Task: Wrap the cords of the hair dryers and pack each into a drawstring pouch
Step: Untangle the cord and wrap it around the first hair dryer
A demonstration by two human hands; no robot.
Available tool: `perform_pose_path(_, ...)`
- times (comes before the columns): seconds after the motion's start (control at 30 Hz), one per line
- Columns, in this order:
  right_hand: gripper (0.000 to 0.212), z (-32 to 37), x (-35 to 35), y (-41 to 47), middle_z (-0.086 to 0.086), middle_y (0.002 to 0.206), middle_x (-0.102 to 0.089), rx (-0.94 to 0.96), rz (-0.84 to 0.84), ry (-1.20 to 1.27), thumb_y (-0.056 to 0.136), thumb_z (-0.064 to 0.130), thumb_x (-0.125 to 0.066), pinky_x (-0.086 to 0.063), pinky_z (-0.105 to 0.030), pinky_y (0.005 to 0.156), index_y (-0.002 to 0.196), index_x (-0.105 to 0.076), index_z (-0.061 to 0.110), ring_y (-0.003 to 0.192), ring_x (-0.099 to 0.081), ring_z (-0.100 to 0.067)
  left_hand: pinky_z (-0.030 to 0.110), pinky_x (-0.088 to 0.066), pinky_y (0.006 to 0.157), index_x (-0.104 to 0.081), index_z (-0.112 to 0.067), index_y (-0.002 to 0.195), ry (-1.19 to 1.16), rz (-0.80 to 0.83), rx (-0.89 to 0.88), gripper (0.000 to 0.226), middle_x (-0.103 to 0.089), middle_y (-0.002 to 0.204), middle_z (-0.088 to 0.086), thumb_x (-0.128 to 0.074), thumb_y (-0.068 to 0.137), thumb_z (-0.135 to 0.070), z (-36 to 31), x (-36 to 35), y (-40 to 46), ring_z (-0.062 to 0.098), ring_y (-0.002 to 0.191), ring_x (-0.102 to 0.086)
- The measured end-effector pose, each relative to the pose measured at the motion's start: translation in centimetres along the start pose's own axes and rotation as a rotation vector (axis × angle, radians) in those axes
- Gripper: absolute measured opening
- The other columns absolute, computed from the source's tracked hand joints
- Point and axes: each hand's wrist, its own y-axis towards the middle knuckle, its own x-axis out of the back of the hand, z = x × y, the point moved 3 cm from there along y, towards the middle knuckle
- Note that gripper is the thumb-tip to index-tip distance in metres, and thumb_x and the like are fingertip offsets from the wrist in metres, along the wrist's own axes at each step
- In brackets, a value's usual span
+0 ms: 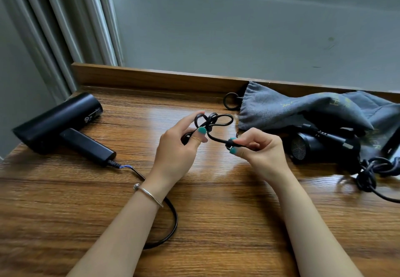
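1. hair dryer cord (213, 123), black, is bunched into small loops above the middle of the worktop (216, 222), held between both hands.
2. left hand (177, 147) has its fingers curled round the looped bundle, thumb pressed on the front of it.
3. right hand (257, 149) pinches a strand of the same cord between thumb and curled fingers, just right of the loops.
4. from under the left wrist, which wears a thin bangle (149, 193), the cord runs in a wide curve on the wood and back up to the handle of the left hair dryer (60, 125).
5. that dryer lies on its side near the left edge, well apart from the hands.
6. a second hair dryer (311, 147) lies to the right, partly under a grey drawstring pouch (287, 108), its own cord (372, 172) tangled beside it.
7. a dark ring (231, 101) lies at the pouch's gathered mouth, close to the raised wooden back rail (151, 77).
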Motion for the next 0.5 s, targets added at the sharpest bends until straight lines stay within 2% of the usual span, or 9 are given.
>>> perform_pose_path(0.1, 0.026, -0.1, 0.36, 0.16, -0.004, 0.076, -0.068, 0.049, -0.095, -0.038, 0.068, -0.011, -0.078, -0.05, -0.019, 0.063, 0.069, -0.067, 0.013, 0.068, -0.064, -0.006, 0.017, -0.044, 0.058, -0.053, -0.024, 0.137, -0.141, 0.075, -0.029, 0.041, -0.068, 0.071, -0.017, -0.055, 0.096, -0.02, -0.82, -0.09, -0.08, 0.007, 0.059, -0.051)
perform_pose_path(0.17, 0.029, -0.23, 0.71, 0.27, -0.008, 0.077, -0.067, 0.095, -0.173, -0.067, 0.068, -0.009, -0.079, -0.049, -0.019, 0.065, 0.069, -0.069, 0.018, 0.07, -0.064, -0.006, 0.021, -0.042, 0.056, -0.053, -0.029, 0.134, -0.147, 0.12, -0.046, 0.039, -0.068, 0.072, -0.016, -0.056, 0.096, -0.021, -1.01, -0.07, -0.03, 0.014, 0.058, -0.048)
perform_pose_path(0.23, 0.032, -0.54, 0.87, 0.4, -0.003, 0.076, -0.066, 0.109, -0.234, -0.119, 0.067, -0.006, -0.081, -0.047, -0.017, 0.066, 0.068, -0.069, 0.024, 0.069, -0.061, -0.003, 0.027, -0.042, 0.056, -0.053, -0.039, 0.129, -0.104, 0.151, -0.051, 0.038, -0.069, 0.075, -0.015, -0.058, 0.095, -0.023, -0.89, 0.04, 0.1, 0.023, 0.058, -0.047)
perform_pose_path(0.3, 0.035, -0.77, 0.8, 0.48, 0.004, 0.075, -0.064, 0.124, -0.26, -0.198, 0.067, -0.003, -0.083, -0.044, -0.017, 0.066, 0.069, -0.068, 0.029, 0.07, -0.06, -0.005, 0.026, -0.043, 0.056, -0.052, -0.044, 0.127, -0.069, 0.183, -0.039, 0.038, -0.07, 0.077, -0.015, -0.059, 0.095, -0.024, -0.62, 0.17, 0.16, 0.027, 0.06, -0.049)
perform_pose_path(0.37, 0.038, -0.77, 0.72, 0.47, 0.008, 0.076, -0.063, 0.118, -0.237, -0.266, 0.068, 0.0, -0.083, -0.042, -0.017, 0.067, 0.069, -0.067, 0.035, 0.071, -0.057, -0.007, 0.025, -0.044, 0.06, -0.052, -0.044, 0.126, -0.061, 0.206, -0.032, 0.037, -0.071, 0.078, -0.015, -0.059, 0.095, -0.025, -0.47, 0.19, 0.17, 0.021, 0.06, -0.051)
perform_pose_path(0.43, 0.039, -0.47, 0.63, 0.45, 0.012, 0.076, -0.064, 0.067, -0.126, -0.29, 0.071, 0.002, -0.082, -0.042, -0.016, 0.07, 0.071, -0.066, 0.038, 0.072, -0.055, -0.002, 0.025, -0.045, 0.061, -0.052, -0.045, 0.125, -0.054, 0.209, -0.031, 0.036, -0.071, 0.078, -0.014, -0.059, 0.095, -0.026, -0.39, 0.08, 0.14, 0.01, 0.061, -0.051)
perform_pose_path(0.5, 0.036, -0.14, 0.53, 0.38, 0.018, 0.079, -0.066, 0.042, 0.017, -0.302, 0.075, 0.006, -0.08, -0.045, -0.021, 0.08, 0.077, -0.066, 0.039, 0.08, -0.058, -0.006, 0.022, -0.045, 0.062, -0.053, -0.045, 0.124, -0.049, 0.199, -0.032, 0.036, -0.07, 0.076, -0.014, -0.059, 0.095, -0.024, -0.29, -0.04, 0.12, 0.001, 0.062, -0.052)
